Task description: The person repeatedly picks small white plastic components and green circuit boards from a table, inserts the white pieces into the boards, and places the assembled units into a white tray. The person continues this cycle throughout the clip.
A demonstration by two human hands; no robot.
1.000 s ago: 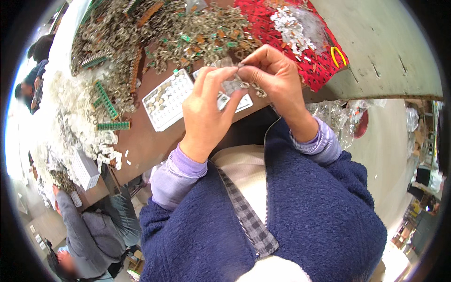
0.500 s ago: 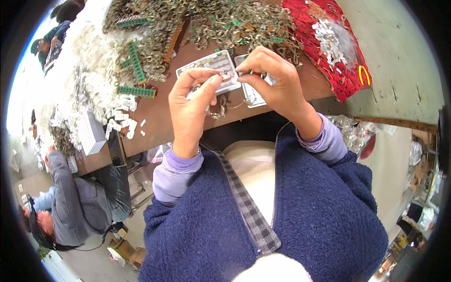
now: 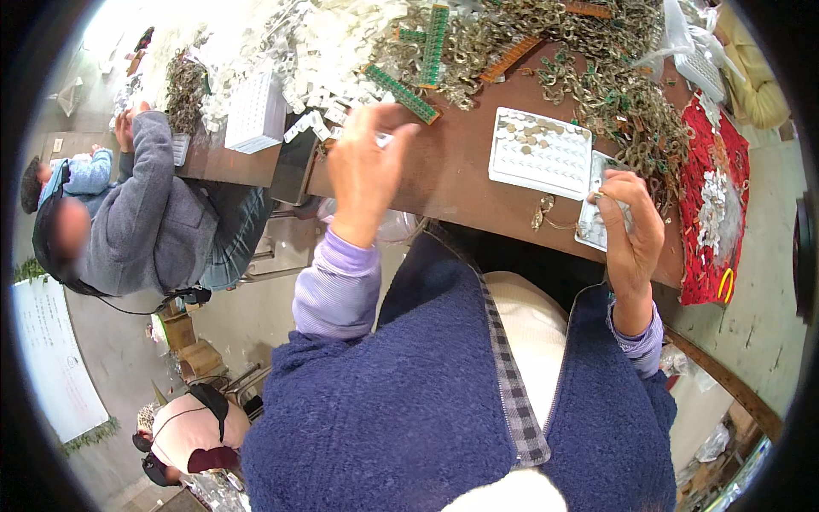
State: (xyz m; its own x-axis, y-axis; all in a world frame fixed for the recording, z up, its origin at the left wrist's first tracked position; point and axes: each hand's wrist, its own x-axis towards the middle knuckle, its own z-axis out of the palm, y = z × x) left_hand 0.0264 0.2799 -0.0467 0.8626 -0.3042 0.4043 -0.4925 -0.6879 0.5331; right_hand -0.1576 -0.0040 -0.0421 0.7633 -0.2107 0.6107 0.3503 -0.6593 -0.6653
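My left hand, smeared by motion, is over the table's near edge beside a scatter of small white plastic pieces. A small white spot shows between its thumb and fingers, but I cannot tell if it is held. My right hand is closed in a pinch, thumb against fingertips, over a second, narrower tray; what it pinches is too small to name. Left of it lies a white rectangular tray with small round metal pieces on it. A little metal piece with a thin strand rests just below that tray.
Heaps of metal parts and white plastic pieces cover the far table, with green strips and an orange strip among them. White stacked trays stand left. A red cloth lies right. A co-worker sits left.
My hands were together over the trays. The left has moved away leftward to the white pieces; the right stays pinched by the narrower tray. The whole view has swung left.
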